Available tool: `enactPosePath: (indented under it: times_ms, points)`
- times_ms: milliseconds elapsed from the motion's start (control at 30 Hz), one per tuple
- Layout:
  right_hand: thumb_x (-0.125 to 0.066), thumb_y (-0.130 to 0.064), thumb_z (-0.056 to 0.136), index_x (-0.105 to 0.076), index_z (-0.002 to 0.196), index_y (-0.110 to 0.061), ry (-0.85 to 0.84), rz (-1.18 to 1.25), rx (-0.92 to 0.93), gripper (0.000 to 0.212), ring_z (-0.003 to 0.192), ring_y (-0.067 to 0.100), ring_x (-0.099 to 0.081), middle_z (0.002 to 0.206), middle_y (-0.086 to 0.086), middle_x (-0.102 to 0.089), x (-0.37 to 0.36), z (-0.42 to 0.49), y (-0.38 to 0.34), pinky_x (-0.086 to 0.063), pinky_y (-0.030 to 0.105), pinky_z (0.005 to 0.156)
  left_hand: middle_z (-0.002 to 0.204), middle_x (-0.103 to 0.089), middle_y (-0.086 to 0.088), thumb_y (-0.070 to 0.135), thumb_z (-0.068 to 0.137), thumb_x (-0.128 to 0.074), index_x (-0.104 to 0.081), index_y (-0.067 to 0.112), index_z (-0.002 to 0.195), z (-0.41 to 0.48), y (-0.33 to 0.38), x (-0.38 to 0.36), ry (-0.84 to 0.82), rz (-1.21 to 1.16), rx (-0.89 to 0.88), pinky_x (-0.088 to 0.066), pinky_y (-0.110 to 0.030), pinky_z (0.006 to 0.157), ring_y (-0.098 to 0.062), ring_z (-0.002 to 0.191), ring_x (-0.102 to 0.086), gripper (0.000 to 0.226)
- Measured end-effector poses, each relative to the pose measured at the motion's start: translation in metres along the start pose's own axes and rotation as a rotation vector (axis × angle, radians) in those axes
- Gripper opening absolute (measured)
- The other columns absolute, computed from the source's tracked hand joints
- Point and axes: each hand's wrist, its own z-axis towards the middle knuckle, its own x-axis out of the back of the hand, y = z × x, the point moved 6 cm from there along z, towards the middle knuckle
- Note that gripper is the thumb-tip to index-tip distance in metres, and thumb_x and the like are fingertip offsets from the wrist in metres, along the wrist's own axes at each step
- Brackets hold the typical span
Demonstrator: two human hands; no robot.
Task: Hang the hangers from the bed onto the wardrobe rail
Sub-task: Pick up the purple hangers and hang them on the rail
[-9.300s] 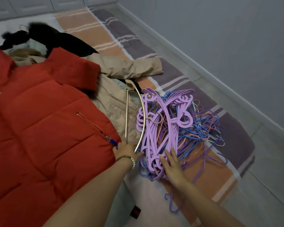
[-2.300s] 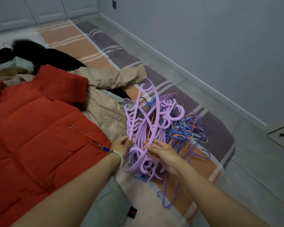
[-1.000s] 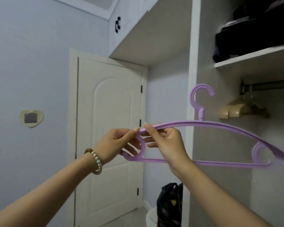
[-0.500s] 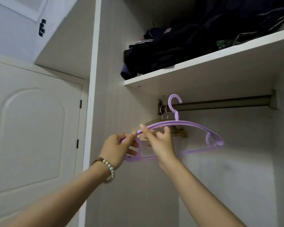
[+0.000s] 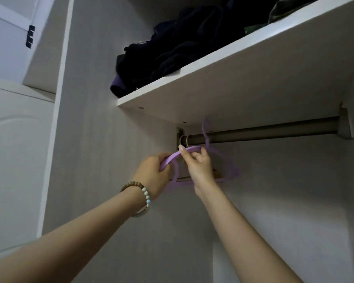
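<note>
A purple plastic hanger (image 5: 226,162) is held up inside the wardrobe, its hook (image 5: 206,129) crossing the metal rail (image 5: 274,131) near the rail's left end. My left hand (image 5: 154,174) grips the hanger's left loop. My right hand (image 5: 198,164) pinches its top bar just left of the hook. Two metal hooks (image 5: 184,139) of other hangers sit on the rail at the far left; their bodies are mostly hidden behind my hands. The bed and the remaining hangers are out of view.
A white shelf (image 5: 233,64) runs just above the rail and carries dark folded clothes (image 5: 172,50). The wardrobe's left side panel (image 5: 94,119) is close to my left hand. A white door (image 5: 12,160) stands further left. The rail continues bare to its right bracket (image 5: 344,125).
I turned from the bed pile to the wardrobe with one purple hanger. Over the last half second both hands raised it and its hook moved up onto the rail.
</note>
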Motion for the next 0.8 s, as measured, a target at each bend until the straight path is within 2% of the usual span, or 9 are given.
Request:
enactPosePath:
  times_ms: [100,233,333,433,533,600,633,733,800]
  points:
    - [-0.069,-0.021,0.083,-0.022,0.145,-0.002,0.009,0.016,-0.040,0.079,0.079,0.001,-0.060,0.087,-0.004,-0.067,0.000,0.010,0.016,-0.043,0.011,0.069,0.090,-0.068,-0.013,0.008,0.088,-0.047,-0.065,0.011,0.109,0.007,-0.005,-0.007,-0.042,0.033,-0.014,-0.056,-0.045,0.071,-0.029,0.076,-0.064,0.028]
    - [-0.069,-0.019,0.083,-0.028,0.142,-0.002,-0.010,0.014,-0.055,0.074,0.082,0.008,-0.060,0.096,0.004,-0.066,-0.005,0.015,0.025,-0.045,0.009,0.064,0.094,-0.068,-0.008,0.010,0.090,-0.046,-0.064,0.015,0.111,0.011,-0.018,-0.013,-0.062,0.059,0.010,-0.053,-0.034,0.072,-0.023,0.079,-0.062,0.029]
    - [-0.070,-0.020,0.082,-0.026,0.143,0.000,-0.024,0.014,-0.092,0.077,0.087,0.012,-0.061,0.087,0.001,-0.067,-0.011,0.018,0.035,-0.048,0.020,0.077,0.090,-0.067,-0.006,0.009,0.089,-0.045,-0.062,0.018,0.117,0.011,-0.027,-0.013,-0.063,0.043,0.038,-0.051,-0.031,0.072,-0.023,0.078,-0.062,0.034]
    - [-0.070,-0.020,0.082,-0.020,0.145,-0.002,-0.041,-0.004,-0.129,0.083,0.093,0.014,-0.061,0.088,0.000,-0.067,-0.013,0.015,0.043,-0.046,0.029,0.089,0.098,-0.067,-0.002,0.008,0.088,-0.047,-0.060,0.020,0.122,0.007,-0.031,-0.014,-0.075,0.052,0.029,-0.050,-0.030,0.082,-0.022,0.088,-0.062,0.038]
    - [-0.071,-0.019,0.081,-0.007,0.148,-0.006,-0.075,-0.014,-0.168,0.094,0.100,0.019,-0.062,0.100,0.007,-0.068,-0.015,0.013,0.048,-0.043,0.038,0.103,0.112,-0.064,0.000,0.021,0.084,-0.048,-0.058,0.017,0.124,0.003,-0.035,-0.017,-0.094,0.080,0.036,-0.048,-0.033,0.093,-0.022,0.103,-0.060,0.041]
    - [-0.072,-0.021,0.080,-0.005,0.149,-0.008,-0.095,-0.032,-0.191,0.097,0.104,0.023,-0.061,0.113,0.016,-0.065,-0.017,0.010,0.051,-0.042,0.043,0.104,0.118,-0.064,-0.007,0.035,0.078,-0.043,-0.057,0.017,0.125,0.000,-0.043,-0.018,-0.111,0.103,0.090,-0.047,-0.039,0.095,-0.025,0.107,-0.058,0.052]
    - [-0.073,-0.024,0.079,-0.006,0.149,-0.009,-0.101,-0.050,-0.202,0.097,0.108,0.024,-0.060,0.119,0.017,-0.062,-0.017,0.008,0.052,-0.043,0.044,0.104,0.116,-0.065,-0.009,0.036,0.081,-0.044,-0.057,0.016,0.125,-0.001,-0.046,-0.017,-0.115,0.098,0.119,-0.047,-0.039,0.095,-0.026,0.106,-0.059,0.050]
    - [-0.073,-0.033,0.077,-0.014,0.149,-0.014,-0.094,-0.108,-0.218,0.095,0.122,0.024,-0.051,0.141,0.009,-0.043,-0.014,-0.002,0.054,-0.043,0.038,0.102,0.101,-0.069,-0.009,0.020,0.092,-0.047,-0.060,0.010,0.118,-0.007,-0.049,-0.012,-0.099,0.035,0.163,-0.049,-0.030,0.091,-0.023,0.095,-0.063,0.031]
    - [-0.072,-0.037,0.078,-0.018,0.149,-0.019,-0.089,-0.147,-0.208,0.090,0.128,0.021,-0.045,0.148,0.003,-0.030,-0.013,-0.010,0.051,-0.040,0.030,0.096,0.114,-0.063,-0.009,0.020,0.094,-0.045,-0.055,0.009,0.125,-0.009,-0.052,-0.003,-0.086,0.030,0.183,-0.040,-0.019,0.091,-0.020,0.108,-0.059,0.035]
